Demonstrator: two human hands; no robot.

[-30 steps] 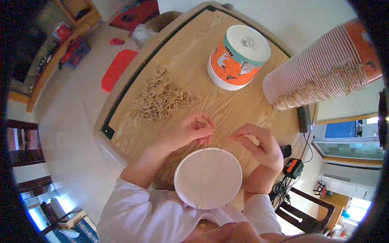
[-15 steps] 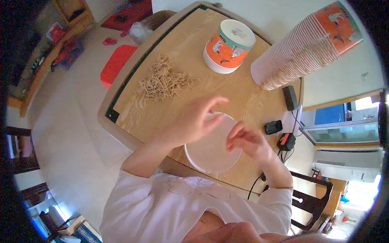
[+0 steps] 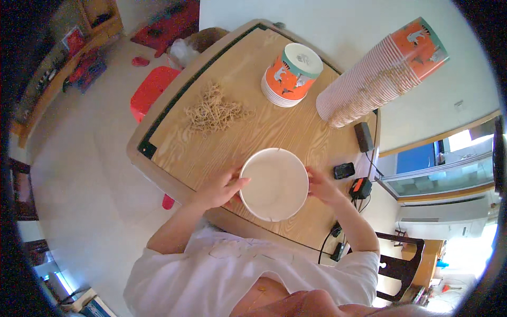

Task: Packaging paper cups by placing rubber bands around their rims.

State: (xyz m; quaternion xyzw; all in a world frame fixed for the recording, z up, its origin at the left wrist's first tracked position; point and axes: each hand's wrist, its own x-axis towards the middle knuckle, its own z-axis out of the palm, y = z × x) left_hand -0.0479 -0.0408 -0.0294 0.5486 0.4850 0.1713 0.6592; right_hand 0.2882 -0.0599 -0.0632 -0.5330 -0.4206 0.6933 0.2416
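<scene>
— What do the hands have?

— A white paper bowl (image 3: 273,184), seen mouth-up at the centre of the frame, over the near edge of the wooden table (image 3: 296,132). The left hand (image 3: 221,189) cups its left rim, fingers curled around the wall and thumb lying toward the opening. The right hand (image 3: 321,186) grips the right rim, fingers together; the bowl hides its fingertips, so I can't tell how tightly they close.

— Is the bowl on the table?

— Probably held just above it, but the angle leaves that unclear.

— What else is there?

— A heap of tan cord pieces (image 3: 214,111) left of centre. A short stack of orange-patterned bowls (image 3: 291,74) at upper centre. A tall leaning stack of paper cups (image 3: 377,74) at upper right. A red stool (image 3: 153,92) on the floor, upper left.
</scene>
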